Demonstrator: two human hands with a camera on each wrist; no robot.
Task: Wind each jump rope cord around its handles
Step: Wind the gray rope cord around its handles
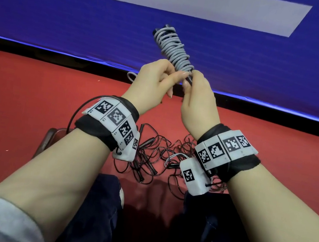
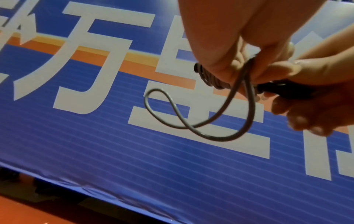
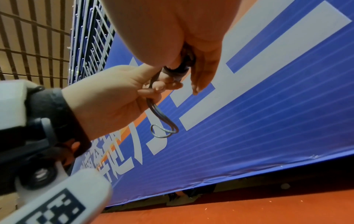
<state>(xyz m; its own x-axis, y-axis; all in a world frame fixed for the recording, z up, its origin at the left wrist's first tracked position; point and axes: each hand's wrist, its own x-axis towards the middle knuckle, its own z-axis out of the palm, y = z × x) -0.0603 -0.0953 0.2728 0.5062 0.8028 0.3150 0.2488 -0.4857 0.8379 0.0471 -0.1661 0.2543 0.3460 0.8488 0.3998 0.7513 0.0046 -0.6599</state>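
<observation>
The black handles are mostly hidden; in the head view only a dark end shows at the top of the bundle and a dark stub between the two hands, and whether one handle or two lie under the windings cannot be told. The grey cord covers the rest in tight, slightly untidy turns; its free tail is nearly all hidden behind the left hand, with just a small loop peeking out at that hand's 9 o'clock. The left wrist view shows the tail more fully, a slack loop that crosses over itself and hangs below the fingers, though it is blurred. The right wrist view shows only the butt of the handles, sunk in the palm.

The wound bundle is held in the air above the red floor, in front of the blue banner; its long axis runs from about 5 o'clock at the hands up to 11 o'clock, the far end pointing away and slightly left.

The right hand is wrapped around the lower end of the handles; the left hand pinches the cord's tail between thumb and fingers just beside the last winding.

On the floor between the knees lies a tangle of dark jump ropes, partly cut off by both wristbands.
</observation>
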